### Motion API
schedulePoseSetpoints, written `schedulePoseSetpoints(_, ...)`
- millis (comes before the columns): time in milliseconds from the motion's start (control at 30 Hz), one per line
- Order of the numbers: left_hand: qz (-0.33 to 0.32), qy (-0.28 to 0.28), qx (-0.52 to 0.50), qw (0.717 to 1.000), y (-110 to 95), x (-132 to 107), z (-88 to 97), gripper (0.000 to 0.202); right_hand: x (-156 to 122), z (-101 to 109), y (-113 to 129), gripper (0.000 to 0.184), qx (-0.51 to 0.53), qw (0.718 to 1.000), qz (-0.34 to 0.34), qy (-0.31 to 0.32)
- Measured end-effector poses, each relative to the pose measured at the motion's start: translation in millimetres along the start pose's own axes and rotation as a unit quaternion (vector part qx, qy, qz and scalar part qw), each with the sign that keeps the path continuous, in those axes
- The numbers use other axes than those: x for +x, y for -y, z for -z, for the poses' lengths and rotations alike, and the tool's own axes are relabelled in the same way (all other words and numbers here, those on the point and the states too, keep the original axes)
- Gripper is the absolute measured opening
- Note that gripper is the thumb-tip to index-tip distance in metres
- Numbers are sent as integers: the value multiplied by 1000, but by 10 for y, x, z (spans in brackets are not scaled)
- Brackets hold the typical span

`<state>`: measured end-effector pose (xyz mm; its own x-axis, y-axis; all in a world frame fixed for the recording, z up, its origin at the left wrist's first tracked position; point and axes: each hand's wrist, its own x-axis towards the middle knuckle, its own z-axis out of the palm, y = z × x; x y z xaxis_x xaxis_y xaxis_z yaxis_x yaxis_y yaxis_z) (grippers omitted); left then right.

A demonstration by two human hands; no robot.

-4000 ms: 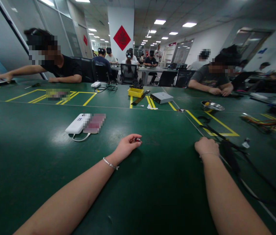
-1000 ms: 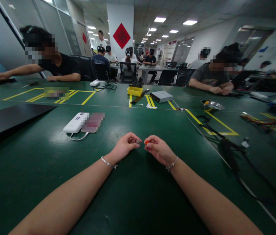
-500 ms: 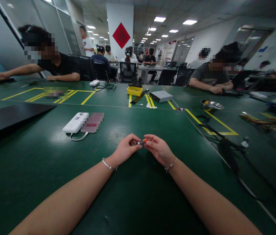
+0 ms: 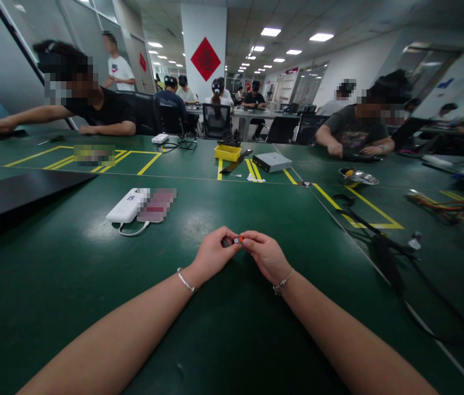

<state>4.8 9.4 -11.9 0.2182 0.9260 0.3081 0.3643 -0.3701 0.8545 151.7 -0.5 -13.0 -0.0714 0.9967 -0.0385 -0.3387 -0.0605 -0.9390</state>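
Above the green table [image 4: 199, 340], my two hands meet at the fingertips. My left hand [image 4: 214, 252] pinches a small dark-and-silver piece [image 4: 236, 240] between thumb and fingers. From the other side, my right hand [image 4: 270, 255] is closed on a small orange piece [image 4: 241, 239], mostly covered by its fingertips. The two pieces appear to touch; whether one sits inside the other I cannot tell. Both are too small for me to name their kind.
To the left lie a white power bank [image 4: 128, 206] and a blurred-out phone [image 4: 157, 206], joined by a cable. Further off are a yellow bin [image 4: 227, 152], a grey box [image 4: 272, 162] and a metal dish [image 4: 358, 176]. Black straps [image 4: 386, 258] lie right. Two people sit across the table.
My right hand has brought the orange piece against the dark-and-silver one, closing the small gap between them. Its fingers have curled in more. In the background, a standing person has shifted left.
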Motion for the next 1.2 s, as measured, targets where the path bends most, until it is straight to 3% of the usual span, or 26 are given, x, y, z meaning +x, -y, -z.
schedulePoseSetpoints(333, 1, -42, 25, 999, 10, -14, 29, 13, -21, -12, -2, 23, -47, 999, -11, 13)
schedulePoseSetpoints(633, -28, -50, 71, 996, -38, -13, 30, 8, -45, -23, 18, 23, -20, 1000, -21, 3)
schedulePoseSetpoints(800, -22, -37, 116, 992, -32, -12, 37, 9, -27, -22, 2, 28, -51, 998, -26, 1)
schedulePoseSetpoints(1000, -49, 10, 132, 990, -12, -2, 9, 12, 2, -30, 14, 18, -120, 992, 29, -29)
schedulePoseSetpoints(1133, -59, 30, 119, 991, 21, 8, 21, 24, 104, 177, 180, 16, -201, 974, 52, -93)
schedulePoseSetpoints(1200, -42, 22, 122, 991, 54, 19, 41, 22, 161, 416, 320, 17, -311, 934, 90, -151)
